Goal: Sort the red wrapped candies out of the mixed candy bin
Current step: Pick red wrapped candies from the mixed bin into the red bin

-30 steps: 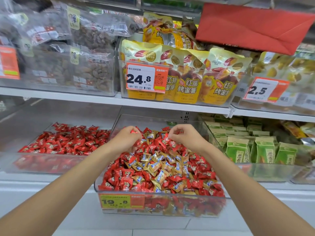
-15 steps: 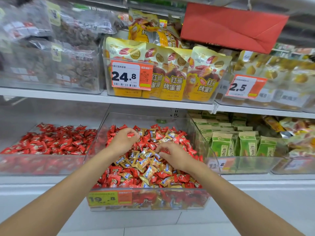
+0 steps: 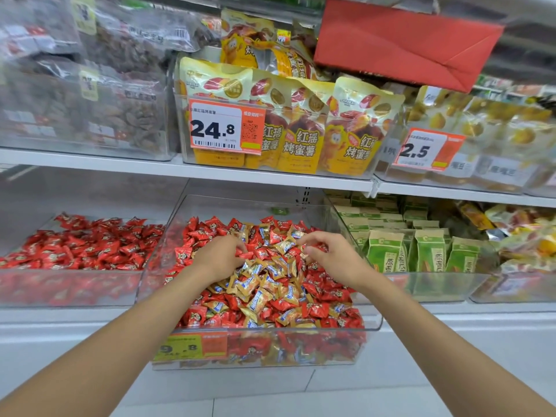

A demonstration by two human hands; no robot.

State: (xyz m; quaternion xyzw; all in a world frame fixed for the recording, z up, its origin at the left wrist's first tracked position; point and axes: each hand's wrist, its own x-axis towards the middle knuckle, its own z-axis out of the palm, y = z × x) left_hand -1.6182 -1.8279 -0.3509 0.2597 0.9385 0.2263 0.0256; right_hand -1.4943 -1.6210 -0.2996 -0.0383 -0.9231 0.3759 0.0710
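Note:
The clear mixed candy bin [image 3: 372, 324] sits on the lower shelf, in the middle. It holds red wrapped candies [image 3: 319, 310] with gold wrapped candies [image 3: 258, 299] heaped at its centre. My left hand [image 3: 218, 258] rests on the pile left of centre, its fingers curled around red candies [image 3: 244, 254]. Near the right wall, my right hand [image 3: 332, 255] has its fingertips pinched in the pile on what looks like a red candy. Both forearms reach in over the front wall.
A second clear bin [image 3: 69, 288] to the left holds only red candies [image 3: 78, 246]. Green packets [image 3: 427, 254] fill the bin on the right. Above, a shelf edge [image 3: 240, 174] carries yellow snack bags and price tags. A red envelope [image 3: 403, 40] hangs overhead.
My right hand came from the back of the bin to the pile's centre, then shifted right. The left hand stayed on the left of the pile with its fingers closed.

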